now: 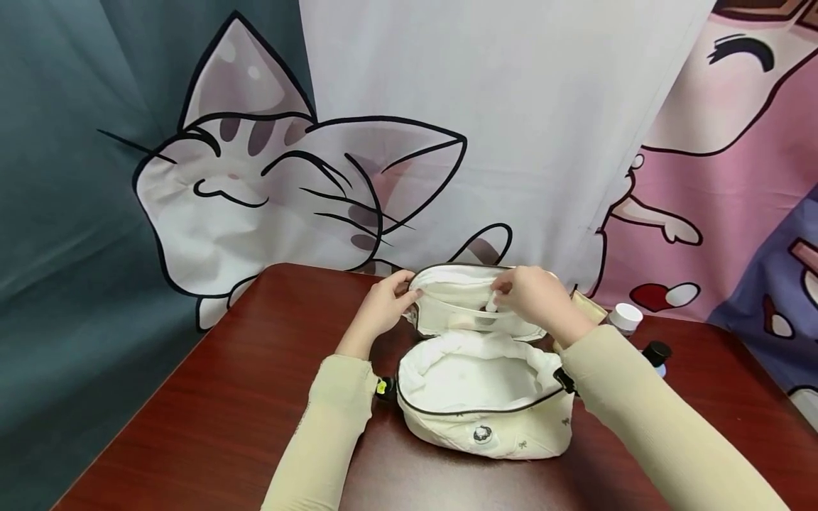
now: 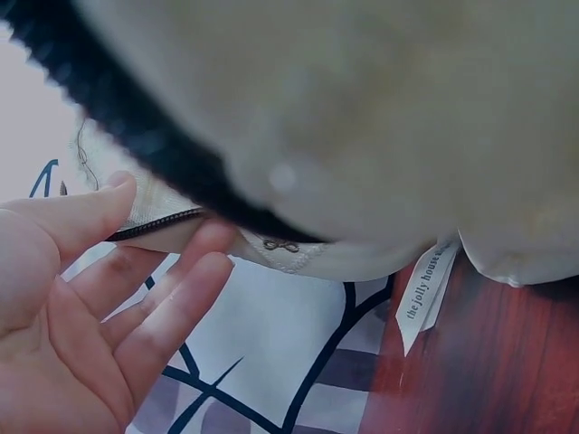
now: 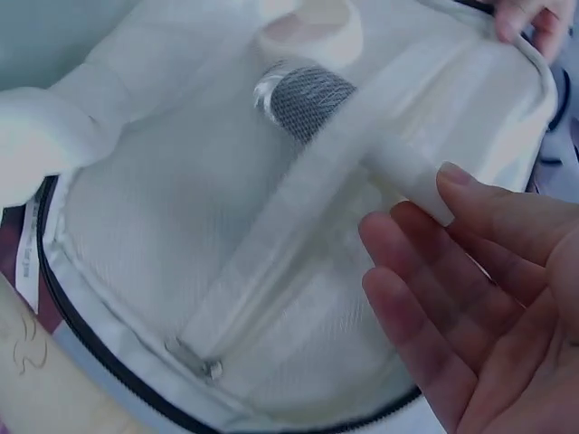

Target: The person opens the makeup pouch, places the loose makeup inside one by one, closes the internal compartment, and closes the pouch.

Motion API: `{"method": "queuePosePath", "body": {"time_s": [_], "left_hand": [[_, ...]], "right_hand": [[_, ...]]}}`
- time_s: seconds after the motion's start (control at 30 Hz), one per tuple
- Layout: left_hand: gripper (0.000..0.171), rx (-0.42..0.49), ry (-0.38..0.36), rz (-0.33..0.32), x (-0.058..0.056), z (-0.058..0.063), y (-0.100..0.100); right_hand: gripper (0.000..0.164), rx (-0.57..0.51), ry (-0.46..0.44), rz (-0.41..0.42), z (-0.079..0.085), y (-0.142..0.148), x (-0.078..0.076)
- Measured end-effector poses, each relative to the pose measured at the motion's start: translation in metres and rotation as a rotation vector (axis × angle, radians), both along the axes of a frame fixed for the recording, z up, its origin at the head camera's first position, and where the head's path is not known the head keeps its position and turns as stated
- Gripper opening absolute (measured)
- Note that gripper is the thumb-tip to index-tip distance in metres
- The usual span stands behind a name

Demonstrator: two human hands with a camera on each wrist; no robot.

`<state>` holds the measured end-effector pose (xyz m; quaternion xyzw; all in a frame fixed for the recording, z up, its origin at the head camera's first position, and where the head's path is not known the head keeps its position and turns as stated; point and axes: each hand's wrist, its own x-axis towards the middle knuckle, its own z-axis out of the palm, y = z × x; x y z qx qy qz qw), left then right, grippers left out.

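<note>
Mid-frame, the left hand (image 1: 385,305) pinches the raised lid (image 1: 447,282) of a cream fabric bag (image 1: 447,431); right of centre, the right hand (image 1: 535,294) pinches a smooth white cylinder (image 3: 407,170), its grey-patterned end inside the mesh pocket (image 3: 149,226).

A red-brown counter (image 1: 275,333) stands before a printed cloth backdrop (image 1: 524,135), where a smiling cartoon cat (image 1: 224,241) spans teal and white and a figure (image 1: 686,92) shows against pink. At the counter's right, a white-capped container (image 1: 625,319), a black-capped container (image 1: 657,354) and a pale yellow item (image 1: 589,307), partly hidden, sit close together.
</note>
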<state>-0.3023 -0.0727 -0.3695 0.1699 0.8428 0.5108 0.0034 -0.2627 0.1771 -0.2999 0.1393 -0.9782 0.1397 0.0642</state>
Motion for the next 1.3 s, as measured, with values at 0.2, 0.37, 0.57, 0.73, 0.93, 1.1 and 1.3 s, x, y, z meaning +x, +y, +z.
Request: {"method": "queuePosePath", "body": {"time_s": [0.2, 0.37, 0.57, 0.73, 0.93, 1.1, 1.3], "left_hand": [[0.025, 0.103, -0.021, -0.018, -0.003, -0.002, 0.004], [0.022, 0.207, -0.028, -0.017, -0.008, -0.003, 0.007], [0.019, 0.254, -0.041, 0.008, -0.009, -0.006, 0.008], [0.02, 0.258, -0.053, -0.013, -0.007, -0.008, 0.013], [0.02, 0.199, -0.05, -0.028, -0.005, -0.012, 0.017], [0.022, 0.156, -0.058, -0.028, -0.005, -0.014, 0.017], [0.024, 0.157, -0.063, -0.016, -0.006, -0.015, 0.018]], "right_hand": [[0.017, 0.066, 0.021, -0.003, -0.006, -0.007, -0.001], [0.008, 0.031, 0.025, -0.001, -0.006, -0.007, -0.004], [0.005, -0.113, -0.019, 0.066, -0.01, -0.007, -0.01], [0.007, -0.251, -0.08, 0.135, -0.017, -0.013, -0.012], [0.008, -0.203, -0.126, 0.141, -0.027, -0.012, -0.011], [0.024, -0.08, -0.115, 0.132, -0.026, -0.008, -0.008], [0.026, -0.07, -0.059, 0.1, 0.001, 0.013, 0.005]]}}
